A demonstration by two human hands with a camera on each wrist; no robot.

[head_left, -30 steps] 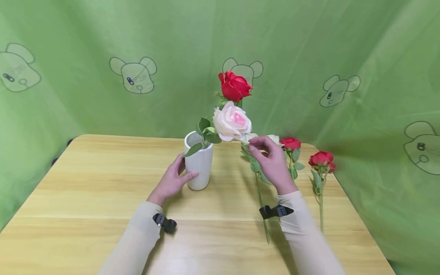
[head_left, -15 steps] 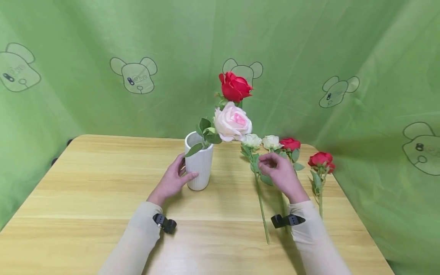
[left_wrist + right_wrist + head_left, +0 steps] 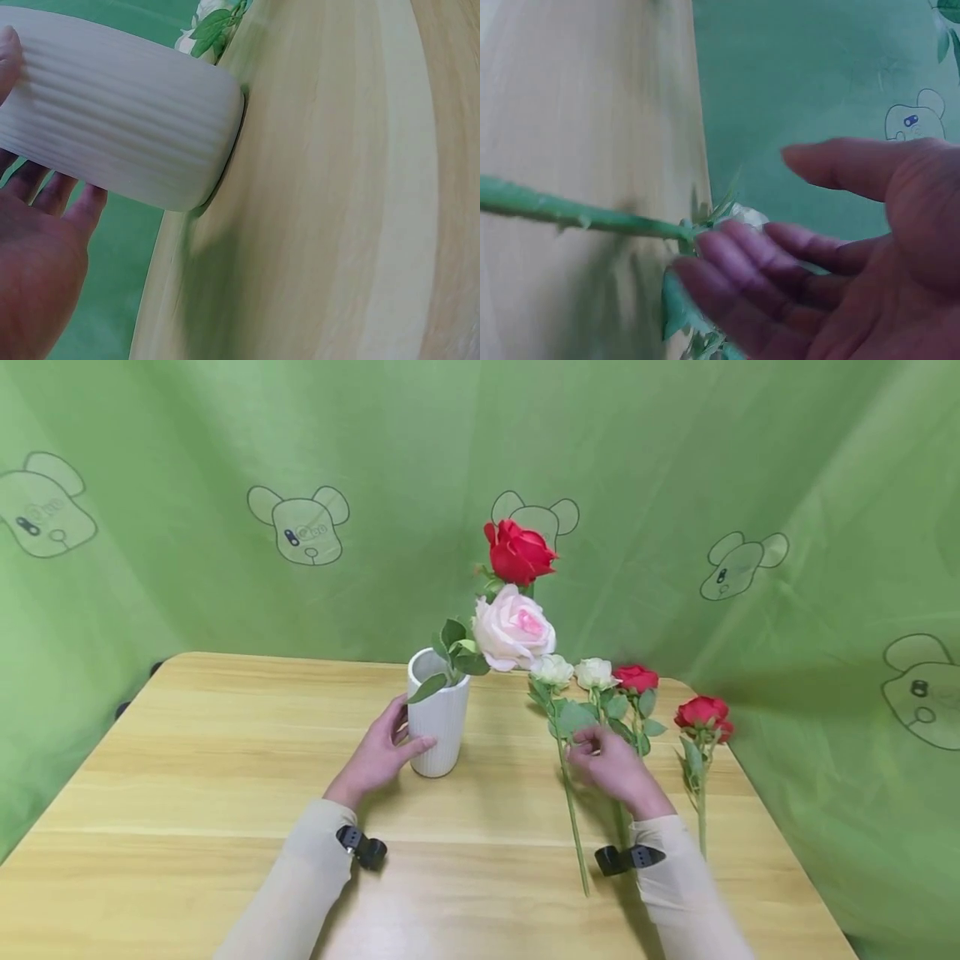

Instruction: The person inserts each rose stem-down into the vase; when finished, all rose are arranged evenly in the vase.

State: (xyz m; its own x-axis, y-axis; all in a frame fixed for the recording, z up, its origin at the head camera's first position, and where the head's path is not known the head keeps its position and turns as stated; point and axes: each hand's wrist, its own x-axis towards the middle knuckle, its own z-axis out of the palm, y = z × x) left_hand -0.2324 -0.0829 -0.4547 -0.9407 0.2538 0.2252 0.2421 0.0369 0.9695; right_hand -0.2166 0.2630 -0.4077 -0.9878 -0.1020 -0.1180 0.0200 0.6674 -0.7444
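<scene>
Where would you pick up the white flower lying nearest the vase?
I'd pinch the white flower by its bare stem, below the leaves. Come from above, on the right hand's side, thumb and fingers either side of it. The stem is long and thin, its lower length leafless and pointing toward the person; higher up, leaves and petals would probably get in the way.

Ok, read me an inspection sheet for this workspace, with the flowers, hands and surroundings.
Surface: wood-grain table.
Job's things: ribbed white vase upright, with a pale-pink rose leaning out and a red rose above it; white flowers and other red roses lie at right.
Clutter: nothing seen.
Hands: left hand grips the vase; right hand, fingers spread, near a green stem; contact unclear.
Cables: nothing seen.
Surroundings: green backdrop with cartoon heads.
</scene>
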